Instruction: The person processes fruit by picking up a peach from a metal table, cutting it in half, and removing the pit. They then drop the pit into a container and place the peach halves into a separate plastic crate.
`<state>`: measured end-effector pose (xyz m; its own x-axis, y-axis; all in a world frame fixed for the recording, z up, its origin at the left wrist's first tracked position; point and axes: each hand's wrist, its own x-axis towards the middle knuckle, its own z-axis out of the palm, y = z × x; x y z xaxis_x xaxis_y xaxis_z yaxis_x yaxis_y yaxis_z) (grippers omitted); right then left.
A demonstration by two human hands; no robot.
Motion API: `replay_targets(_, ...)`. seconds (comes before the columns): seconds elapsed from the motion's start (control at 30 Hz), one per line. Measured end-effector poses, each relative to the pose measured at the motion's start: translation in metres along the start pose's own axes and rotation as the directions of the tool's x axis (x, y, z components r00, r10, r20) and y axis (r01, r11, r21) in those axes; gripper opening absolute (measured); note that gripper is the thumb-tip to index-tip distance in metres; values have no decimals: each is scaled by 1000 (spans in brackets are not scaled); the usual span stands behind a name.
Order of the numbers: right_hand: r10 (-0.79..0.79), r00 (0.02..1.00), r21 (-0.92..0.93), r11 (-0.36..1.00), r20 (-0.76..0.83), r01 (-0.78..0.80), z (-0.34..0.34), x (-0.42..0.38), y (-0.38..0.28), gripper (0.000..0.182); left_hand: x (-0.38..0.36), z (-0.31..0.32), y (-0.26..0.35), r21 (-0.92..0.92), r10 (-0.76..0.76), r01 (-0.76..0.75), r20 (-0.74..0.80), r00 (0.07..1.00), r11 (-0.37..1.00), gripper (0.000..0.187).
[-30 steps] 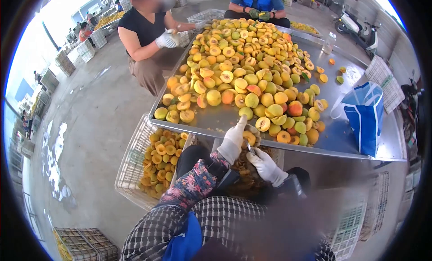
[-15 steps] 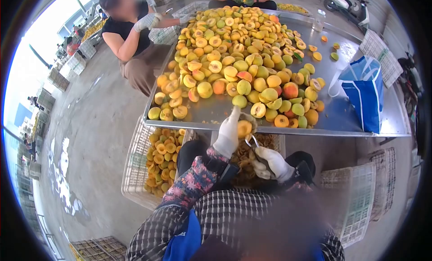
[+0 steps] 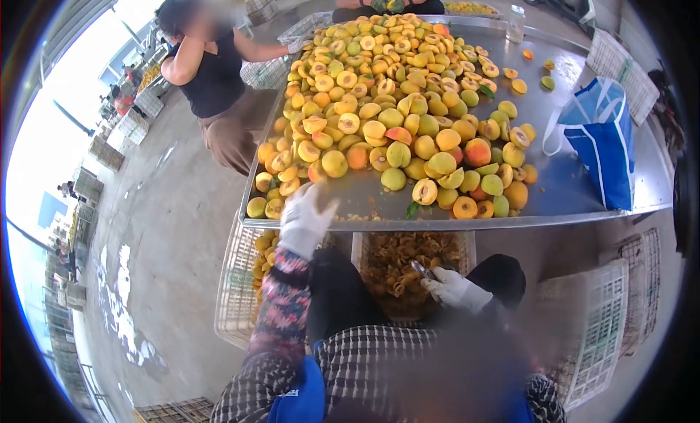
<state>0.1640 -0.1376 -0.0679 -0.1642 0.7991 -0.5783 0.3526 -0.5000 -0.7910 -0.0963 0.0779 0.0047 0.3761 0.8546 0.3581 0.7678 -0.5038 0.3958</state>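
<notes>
A blue bag (image 3: 601, 142) stands on the steel tabletop (image 3: 561, 193) at the right. A person in a black top (image 3: 211, 77) crouches at the far left. White crates (image 3: 590, 328) sit on the floor near right.

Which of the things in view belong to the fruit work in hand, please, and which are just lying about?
In use: left hand over the metal table; right hand holding a small metal tool; peach pile; crate of halves; crate of scraps.

Lying about: blue bag; plastic bottle; scooter.
</notes>
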Motion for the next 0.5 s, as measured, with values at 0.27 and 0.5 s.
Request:
replay_targets(0.27, 42, 999, 158, 987, 5, -42, -3, -3, -13, 27, 61, 135, 68, -257, 16, 52, 254, 967, 965, 78)
replay_targets(0.5, -45, 998, 258, 965, -35, 53, -2, 7, -4, 30, 56, 145, 48, -776, -156, 378, 349, 924, 505, 49)
